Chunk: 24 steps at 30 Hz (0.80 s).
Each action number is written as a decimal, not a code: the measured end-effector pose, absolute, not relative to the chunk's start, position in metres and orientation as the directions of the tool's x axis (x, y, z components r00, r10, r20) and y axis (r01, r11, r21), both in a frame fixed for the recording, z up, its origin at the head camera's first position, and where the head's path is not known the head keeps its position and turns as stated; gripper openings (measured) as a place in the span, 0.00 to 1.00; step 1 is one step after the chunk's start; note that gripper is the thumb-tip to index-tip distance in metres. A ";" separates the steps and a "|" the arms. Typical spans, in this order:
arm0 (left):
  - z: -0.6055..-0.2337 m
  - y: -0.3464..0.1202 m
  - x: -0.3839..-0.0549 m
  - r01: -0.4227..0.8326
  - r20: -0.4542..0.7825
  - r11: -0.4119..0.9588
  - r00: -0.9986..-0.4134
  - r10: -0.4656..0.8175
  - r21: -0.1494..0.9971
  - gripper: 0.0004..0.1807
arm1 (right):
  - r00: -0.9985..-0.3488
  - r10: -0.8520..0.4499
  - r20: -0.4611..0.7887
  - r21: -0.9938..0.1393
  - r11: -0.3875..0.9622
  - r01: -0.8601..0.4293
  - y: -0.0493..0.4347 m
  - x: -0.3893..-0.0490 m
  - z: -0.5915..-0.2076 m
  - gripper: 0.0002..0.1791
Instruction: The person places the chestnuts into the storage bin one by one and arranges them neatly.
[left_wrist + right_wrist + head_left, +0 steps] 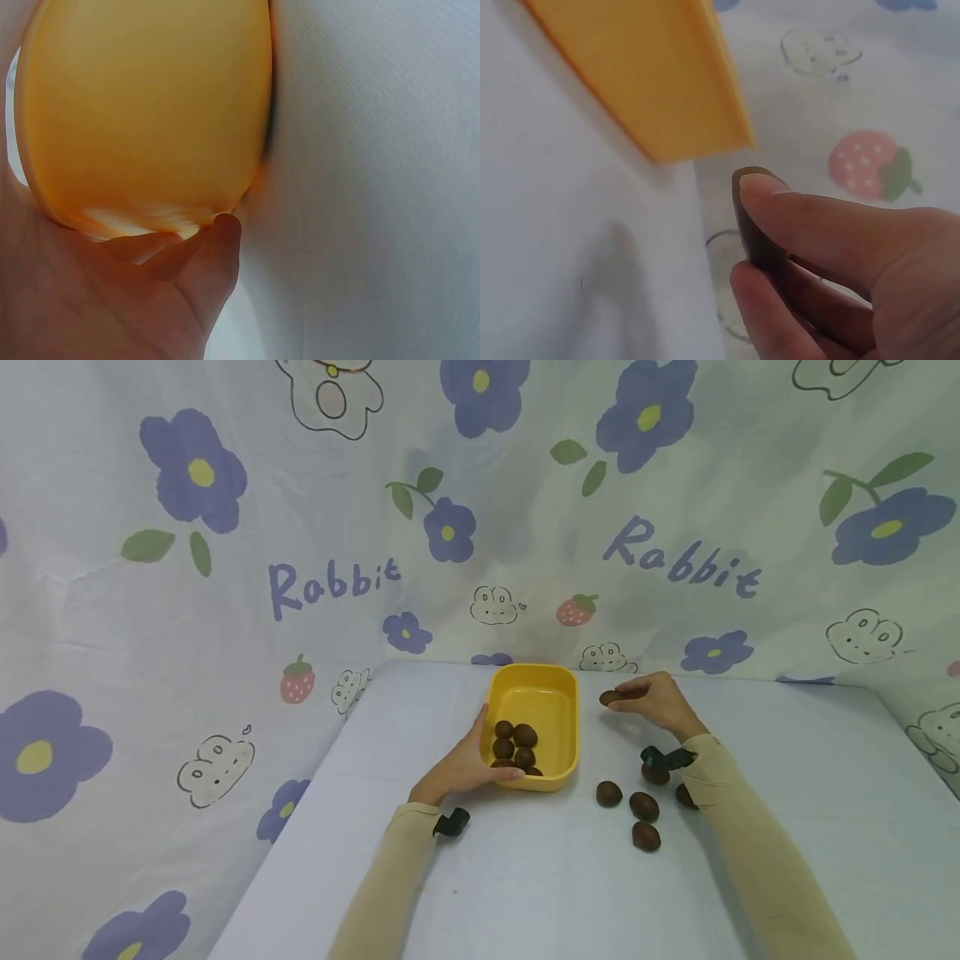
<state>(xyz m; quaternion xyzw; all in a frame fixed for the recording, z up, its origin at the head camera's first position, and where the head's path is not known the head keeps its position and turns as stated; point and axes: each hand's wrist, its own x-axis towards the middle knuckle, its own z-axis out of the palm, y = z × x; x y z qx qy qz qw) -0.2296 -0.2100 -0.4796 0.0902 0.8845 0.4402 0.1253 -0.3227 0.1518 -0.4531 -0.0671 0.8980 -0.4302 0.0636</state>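
Observation:
A yellow plastic container [555, 718] stands at the middle of the table's far part, several brown chestnuts [525, 737] lying in its near left portion. My left hand [467, 766] grips its near left corner, thumb over the front rim and fingers along the left wall; the left wrist view shows the container's side [150, 112] up close against that hand [127, 292]. Right of the container, my right hand [654, 700] pinches a chestnut [610, 698] between thumb and fingers. The right wrist view has this chestnut [759, 232] held above the tabletop, near the container's outer wall.
Loose chestnuts [644, 807] lie on the white table [525, 877] right of the container, some partly under my right forearm in the head view. A printed curtain [525, 527] rises behind the table's far edge and along the left side.

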 end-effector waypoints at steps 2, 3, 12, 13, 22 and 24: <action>-0.480 -0.210 -0.230 0.044 -0.147 0.600 -0.953 0.265 0.799 0.79 | -0.982 -0.185 -0.044 -0.784 0.615 -0.080 0.148 -0.319 -0.449 0.29; -0.481 -0.210 -0.230 0.044 -0.146 0.600 -0.953 0.265 0.799 0.79 | -0.981 -0.188 -0.041 -0.787 0.611 -0.085 0.146 -0.317 -0.448 0.28; -0.484 -0.210 -0.233 0.053 -0.135 0.593 -0.954 0.268 0.804 0.79 | -0.976 -0.217 -0.027 -0.800 0.590 -0.109 0.128 -0.306 -0.438 0.27; -0.484 -0.210 -0.233 0.054 -0.133 0.589 -0.954 0.270 0.806 0.79 | -0.974 -0.227 -0.020 -0.802 0.585 -0.120 0.126 -0.304 -0.437 0.27; -0.484 -0.211 -0.234 0.079 -0.106 0.551 -0.949 0.296 0.831 0.80 | -0.969 -0.248 0.004 -0.797 0.585 -0.153 0.107 -0.293 -0.430 0.25; -0.485 -0.211 -0.234 0.080 -0.103 0.543 -0.949 0.298 0.836 0.80 | -0.966 -0.257 0.011 -0.797 0.582 -0.163 0.103 -0.290 -0.428 0.24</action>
